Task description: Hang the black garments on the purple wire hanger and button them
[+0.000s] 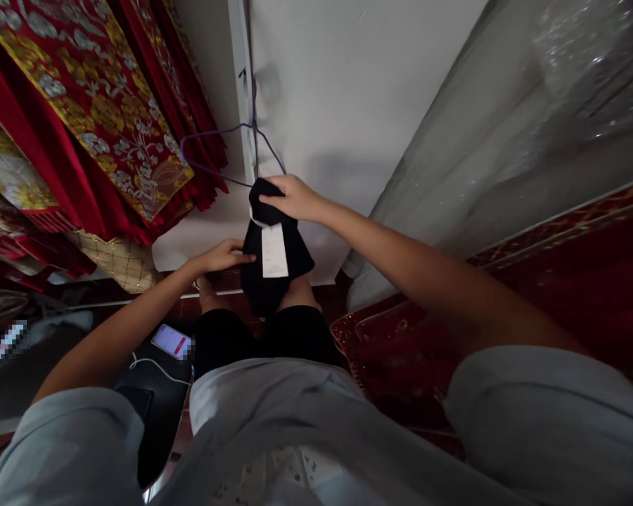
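Observation:
A small black garment point(274, 260) with a white tag point(274, 251) hangs from a purple wire hanger point(216, 151) against a white wall. My right hand point(290, 197) grips the top of the garment at the hanger, fingers closed over the cloth. My left hand point(221, 256) is at the garment's left edge, its fingers closed on the cloth there. Both arms reach forward from grey sleeves.
Red and gold embroidered fabrics point(84, 105) hang at the left. A grey plastic-covered sheet point(506, 140) hangs at the right above dark red patterned cloth point(559, 281). A lit phone point(173, 341) with a white cable lies on a dark surface at the lower left.

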The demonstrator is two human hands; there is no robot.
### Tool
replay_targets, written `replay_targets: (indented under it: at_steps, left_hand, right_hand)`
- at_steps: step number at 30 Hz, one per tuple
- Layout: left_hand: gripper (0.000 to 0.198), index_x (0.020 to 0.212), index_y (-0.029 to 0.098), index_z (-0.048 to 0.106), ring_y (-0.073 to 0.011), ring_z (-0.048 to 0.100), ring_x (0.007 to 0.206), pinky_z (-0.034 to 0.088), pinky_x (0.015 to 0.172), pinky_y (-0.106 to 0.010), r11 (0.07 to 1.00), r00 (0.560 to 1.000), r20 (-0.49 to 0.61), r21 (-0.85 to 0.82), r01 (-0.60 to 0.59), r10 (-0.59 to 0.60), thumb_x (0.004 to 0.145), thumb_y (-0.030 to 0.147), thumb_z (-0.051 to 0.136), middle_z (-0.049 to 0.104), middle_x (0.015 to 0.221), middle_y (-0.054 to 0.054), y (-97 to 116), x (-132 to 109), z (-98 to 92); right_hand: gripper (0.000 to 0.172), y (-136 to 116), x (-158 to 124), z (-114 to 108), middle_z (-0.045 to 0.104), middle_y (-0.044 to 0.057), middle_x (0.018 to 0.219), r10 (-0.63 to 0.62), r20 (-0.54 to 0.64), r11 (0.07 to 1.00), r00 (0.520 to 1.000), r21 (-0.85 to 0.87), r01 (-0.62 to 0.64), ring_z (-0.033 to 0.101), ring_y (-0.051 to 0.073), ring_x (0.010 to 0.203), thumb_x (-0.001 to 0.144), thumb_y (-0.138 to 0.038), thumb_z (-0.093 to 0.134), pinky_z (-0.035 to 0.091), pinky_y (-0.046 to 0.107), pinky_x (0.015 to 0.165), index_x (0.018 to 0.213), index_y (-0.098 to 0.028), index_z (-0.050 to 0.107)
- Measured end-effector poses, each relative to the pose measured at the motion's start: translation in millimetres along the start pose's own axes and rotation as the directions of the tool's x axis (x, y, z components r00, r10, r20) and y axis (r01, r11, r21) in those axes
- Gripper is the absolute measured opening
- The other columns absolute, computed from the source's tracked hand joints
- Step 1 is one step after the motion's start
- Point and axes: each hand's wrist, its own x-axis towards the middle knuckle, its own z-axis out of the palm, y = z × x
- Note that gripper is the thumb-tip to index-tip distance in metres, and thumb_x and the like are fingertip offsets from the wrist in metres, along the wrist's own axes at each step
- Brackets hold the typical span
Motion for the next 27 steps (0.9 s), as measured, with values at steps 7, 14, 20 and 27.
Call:
replay_targets:
  at_steps: [7,14,20,27]
  left_hand:
    - [0.04,0.111,0.013,0.074,-0.0295,0.072,0.105,0.055,0.1,-0.044,0.907,0.992,-0.103,-0.421,0.022,-0.072,0.084,0.043,0.074,0.077,0.111,-0.013,19,-33,3.5]
    - [0.041,0.1,0.014,0.075,-0.0279,0.072,0.094,0.057,0.086,-0.039,0.978,0.977,0.059,0.024,0.205,-0.206,0.091,0.053,0.066,0.078,0.105,-0.012,27,-57,-6.8]
    - [0.089,0.161,0.012,0.033,-0.0352,0.07,0.108,0.054,0.097,-0.048,0.845,0.91,-0.414,0.483,0.228,-0.01,0.086,0.037,0.076,0.07,0.124,-0.02,6,-52,2.8]
    - [0.044,0.136,0.024,0.062,-0.0289,0.07,0.105,0.051,0.1,-0.042,0.808,0.908,-0.297,0.584,-0.073,0.296,0.093,0.014,0.056,0.07,0.121,-0.012,9,19,20.4]
  right_hand:
    - [0.025,33,41,1,0.07,0.008,0.099,0.016,-0.311,0.993,0.95,-0.105,-0.051,0.064,0.026,0.106,0.1,-0.044,0.06,0.053,0.04,0.099,0.098,-0.02,0.069]
    - [0.027,58,73,40,0.063,0.007,0.08,0.282,-0.228,0.937,0.932,-0.142,-0.318,0.064,0.023,0.088,0.102,-0.031,0.055,0.053,0.037,0.089,0.08,-0.017,0.061]
    - [0.035,50,60,25,0.054,0.004,0.066,0.279,-0.229,0.904,0.932,-0.265,-0.336,0.059,0.021,0.077,0.1,-0.032,0.058,0.05,0.034,0.082,0.068,-0.018,0.057]
    - [0.045,8,36,14,0.049,0.001,0.058,0.436,-0.207,0.865,0.876,-0.172,-0.471,0.049,0.014,0.06,0.1,-0.032,0.062,0.039,0.027,0.062,0.059,-0.018,0.049]
